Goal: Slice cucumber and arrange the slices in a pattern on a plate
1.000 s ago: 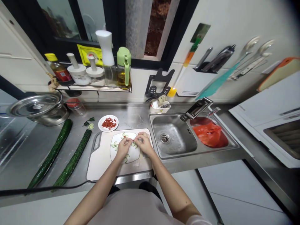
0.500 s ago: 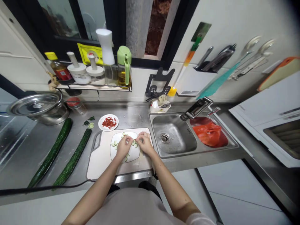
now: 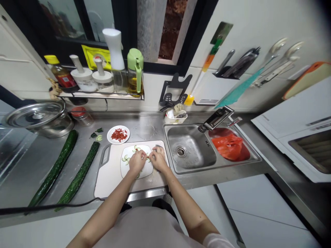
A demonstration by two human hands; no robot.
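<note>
A white plate (image 3: 142, 172) with thin, curved cucumber slices (image 3: 125, 158) on it lies on the pale cutting board (image 3: 110, 181). Over the plate, my left hand (image 3: 137, 161) is closed in a pinch, its fingertips partly hidden. My right hand (image 3: 158, 159) pinches close beside it at the plate's right side. A tiny red bit, which looks like a goji berry, shows at the right fingertips. Whatever the left fingers hold is too small to make out. Behind the board stands a small white dish of red goji berries (image 3: 119, 134).
Two cucumbers (image 3: 77, 177) lie left of the board, with cucumber scraps (image 3: 98, 137) behind. A lidded steel pot (image 3: 51, 124) stands at the back left. To the right is a steel sink (image 3: 192, 162); a red bag (image 3: 229, 146) fills its second basin. Bottles line a shelf (image 3: 121, 96).
My hands stay over the plate, their pinched fingertips shifting slightly and drawing a little closer together. The whole view has moved slightly; the dish and cucumbers stay in place.
</note>
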